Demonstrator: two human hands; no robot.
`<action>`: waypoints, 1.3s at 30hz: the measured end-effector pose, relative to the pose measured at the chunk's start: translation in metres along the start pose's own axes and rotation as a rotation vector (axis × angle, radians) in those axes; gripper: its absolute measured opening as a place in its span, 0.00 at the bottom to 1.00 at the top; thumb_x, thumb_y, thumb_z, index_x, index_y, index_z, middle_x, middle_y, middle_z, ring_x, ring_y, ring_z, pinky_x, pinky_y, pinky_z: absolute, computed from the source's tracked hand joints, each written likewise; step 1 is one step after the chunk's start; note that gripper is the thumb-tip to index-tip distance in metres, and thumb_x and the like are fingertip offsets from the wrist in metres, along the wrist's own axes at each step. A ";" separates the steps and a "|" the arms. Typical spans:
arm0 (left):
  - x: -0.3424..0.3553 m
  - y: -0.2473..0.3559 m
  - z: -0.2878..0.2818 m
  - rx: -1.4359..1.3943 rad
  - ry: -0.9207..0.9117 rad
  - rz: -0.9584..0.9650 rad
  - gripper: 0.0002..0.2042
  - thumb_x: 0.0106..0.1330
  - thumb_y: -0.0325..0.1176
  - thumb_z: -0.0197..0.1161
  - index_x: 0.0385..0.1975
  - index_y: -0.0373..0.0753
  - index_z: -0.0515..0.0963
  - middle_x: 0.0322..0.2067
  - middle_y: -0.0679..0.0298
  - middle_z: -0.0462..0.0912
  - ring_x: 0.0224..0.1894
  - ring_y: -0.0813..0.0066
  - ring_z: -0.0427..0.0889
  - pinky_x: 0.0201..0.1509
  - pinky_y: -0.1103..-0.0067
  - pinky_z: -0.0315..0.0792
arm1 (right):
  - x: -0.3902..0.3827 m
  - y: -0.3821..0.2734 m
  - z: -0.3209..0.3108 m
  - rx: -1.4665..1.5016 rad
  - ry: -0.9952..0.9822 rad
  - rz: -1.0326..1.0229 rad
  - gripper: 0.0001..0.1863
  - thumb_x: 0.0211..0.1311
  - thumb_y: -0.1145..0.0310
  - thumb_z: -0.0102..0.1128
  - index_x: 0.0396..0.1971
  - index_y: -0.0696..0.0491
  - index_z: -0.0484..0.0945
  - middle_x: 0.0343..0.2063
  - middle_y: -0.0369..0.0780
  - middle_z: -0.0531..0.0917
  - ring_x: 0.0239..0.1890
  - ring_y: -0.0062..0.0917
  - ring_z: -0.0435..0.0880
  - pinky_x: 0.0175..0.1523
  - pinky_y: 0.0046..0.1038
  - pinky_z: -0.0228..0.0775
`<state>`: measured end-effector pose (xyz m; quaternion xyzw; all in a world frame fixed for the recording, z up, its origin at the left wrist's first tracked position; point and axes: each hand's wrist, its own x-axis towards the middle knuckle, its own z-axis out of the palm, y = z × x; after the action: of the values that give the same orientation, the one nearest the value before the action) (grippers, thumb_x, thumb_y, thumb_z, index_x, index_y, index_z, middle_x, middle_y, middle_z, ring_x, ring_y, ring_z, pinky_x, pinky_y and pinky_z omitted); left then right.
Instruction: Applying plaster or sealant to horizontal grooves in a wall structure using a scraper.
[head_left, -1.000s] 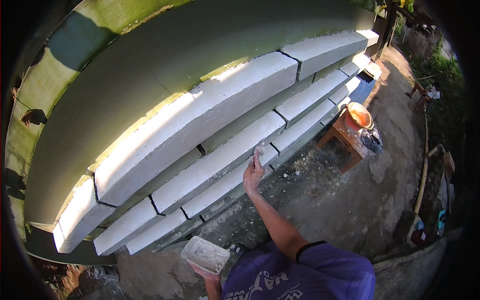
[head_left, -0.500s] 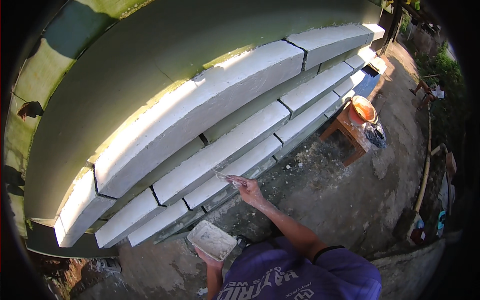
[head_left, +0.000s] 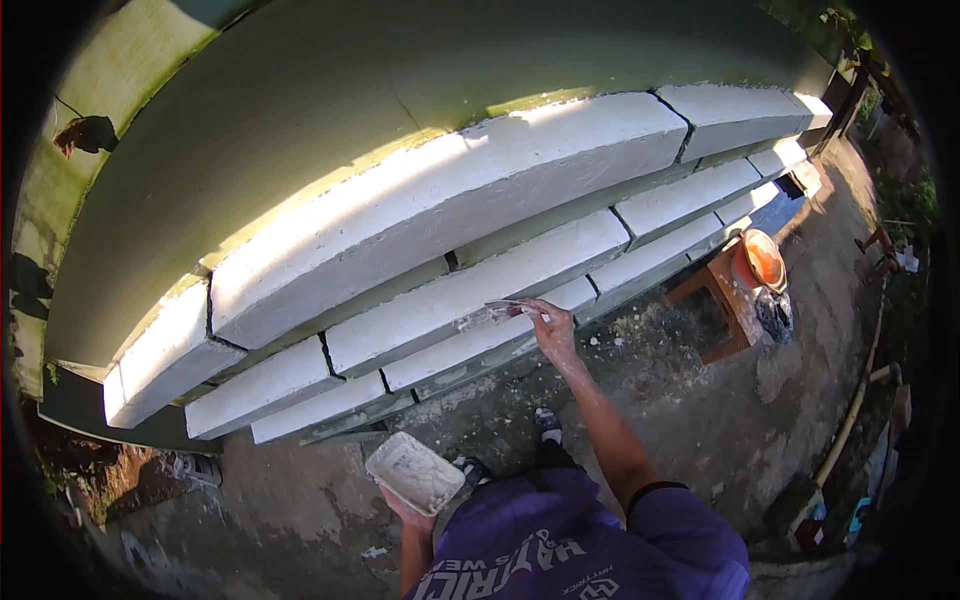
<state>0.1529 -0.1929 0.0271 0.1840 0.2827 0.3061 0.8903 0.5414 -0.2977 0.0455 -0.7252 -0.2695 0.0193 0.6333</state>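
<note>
Gripping a blade (head_left: 510,309), right fingers (head_left: 541,309) have room along the ledge edge (head_left: 450,312).

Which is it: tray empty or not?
Not empty: whitish material shows inside the tray, which the left hand holds. How deep it lies, cannot tell.

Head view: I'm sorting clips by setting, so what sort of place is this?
Probably an outdoor yard or passage beside a building: a grey-green wall with stepped white ledges, rough concrete-like ground and greenery at right.
</note>
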 end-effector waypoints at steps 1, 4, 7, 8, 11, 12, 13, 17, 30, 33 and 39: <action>0.000 0.000 0.004 -0.006 -0.001 -0.003 0.36 0.64 0.66 0.40 0.66 0.48 0.59 0.62 0.62 0.66 0.62 0.56 0.67 0.64 0.57 0.63 | 0.004 0.003 -0.006 -0.002 -0.003 0.000 0.13 0.59 0.79 0.54 0.43 0.59 0.81 0.39 0.45 0.85 0.43 0.28 0.85 0.47 0.25 0.75; 0.002 -0.002 0.006 -0.024 0.016 -0.012 0.36 0.64 0.66 0.40 0.66 0.48 0.59 0.62 0.62 0.66 0.62 0.56 0.67 0.64 0.57 0.63 | 0.013 0.008 -0.022 -0.046 0.042 -0.046 0.11 0.62 0.74 0.56 0.42 0.60 0.81 0.36 0.43 0.86 0.39 0.22 0.84 0.43 0.22 0.75; 0.006 -0.004 0.005 -0.034 0.032 -0.029 0.36 0.64 0.66 0.40 0.66 0.48 0.59 0.62 0.62 0.66 0.62 0.56 0.67 0.64 0.57 0.63 | 0.016 0.010 -0.034 -0.113 0.111 -0.149 0.10 0.62 0.75 0.56 0.41 0.60 0.81 0.35 0.43 0.86 0.39 0.23 0.85 0.44 0.22 0.74; 0.008 -0.004 0.004 -0.030 0.030 -0.041 0.36 0.64 0.66 0.39 0.66 0.48 0.59 0.62 0.62 0.66 0.62 0.56 0.66 0.64 0.57 0.63 | 0.013 0.009 -0.043 -0.133 0.110 -0.130 0.10 0.62 0.77 0.55 0.41 0.61 0.81 0.36 0.44 0.85 0.38 0.24 0.85 0.43 0.23 0.74; 0.009 -0.006 0.010 -0.018 0.038 -0.018 0.37 0.65 0.67 0.37 0.66 0.47 0.59 0.63 0.61 0.64 0.63 0.55 0.66 0.65 0.57 0.62 | -0.005 -0.003 -0.054 -0.135 0.205 -0.245 0.10 0.60 0.79 0.55 0.41 0.61 0.80 0.38 0.45 0.85 0.37 0.26 0.85 0.42 0.24 0.74; 0.010 -0.008 0.011 -0.019 0.038 -0.016 0.37 0.65 0.67 0.37 0.66 0.47 0.59 0.63 0.61 0.64 0.63 0.55 0.66 0.65 0.57 0.62 | -0.012 -0.012 -0.055 -0.134 0.203 -0.246 0.10 0.60 0.79 0.55 0.41 0.61 0.80 0.38 0.45 0.85 0.37 0.26 0.85 0.42 0.24 0.74; 0.010 -0.008 0.011 -0.038 0.035 -0.023 0.37 0.65 0.66 0.37 0.66 0.47 0.59 0.63 0.61 0.65 0.63 0.55 0.66 0.65 0.57 0.63 | -0.022 -0.023 -0.052 -0.119 0.217 -0.232 0.10 0.59 0.79 0.56 0.40 0.61 0.80 0.39 0.46 0.84 0.37 0.26 0.85 0.42 0.24 0.74; 0.014 -0.010 0.001 -0.061 0.032 -0.067 0.36 0.65 0.67 0.38 0.66 0.49 0.59 0.63 0.61 0.65 0.63 0.55 0.66 0.65 0.56 0.62 | -0.071 -0.027 -0.011 -0.089 -0.029 -0.264 0.13 0.56 0.81 0.57 0.43 0.60 0.79 0.41 0.46 0.84 0.39 0.32 0.85 0.42 0.28 0.77; 0.000 0.021 -0.014 -0.023 -0.017 -0.001 0.36 0.65 0.67 0.37 0.66 0.48 0.59 0.63 0.62 0.65 0.63 0.57 0.67 0.65 0.58 0.63 | -0.056 -0.012 0.039 -0.354 -0.105 -0.555 0.22 0.52 0.80 0.59 0.49 0.56 0.74 0.42 0.45 0.83 0.37 0.37 0.86 0.40 0.33 0.82; 0.000 0.021 -0.016 -0.026 -0.014 0.019 0.36 0.65 0.66 0.37 0.66 0.48 0.59 0.63 0.62 0.65 0.63 0.57 0.66 0.65 0.58 0.63 | -0.045 -0.018 0.013 -0.298 -0.039 -0.400 0.17 0.55 0.82 0.57 0.46 0.58 0.76 0.39 0.47 0.84 0.39 0.37 0.86 0.41 0.32 0.81; 0.003 0.012 -0.018 -0.038 -0.008 -0.003 0.36 0.65 0.66 0.37 0.66 0.47 0.59 0.63 0.62 0.65 0.63 0.56 0.66 0.65 0.58 0.62 | -0.030 -0.013 -0.032 -0.266 0.050 -0.256 0.16 0.57 0.82 0.52 0.45 0.60 0.79 0.36 0.48 0.85 0.36 0.28 0.87 0.38 0.25 0.78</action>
<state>0.1385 -0.1794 0.0184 0.1679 0.2734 0.3094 0.8951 0.5231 -0.3384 0.0544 -0.7625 -0.3440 -0.1154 0.5357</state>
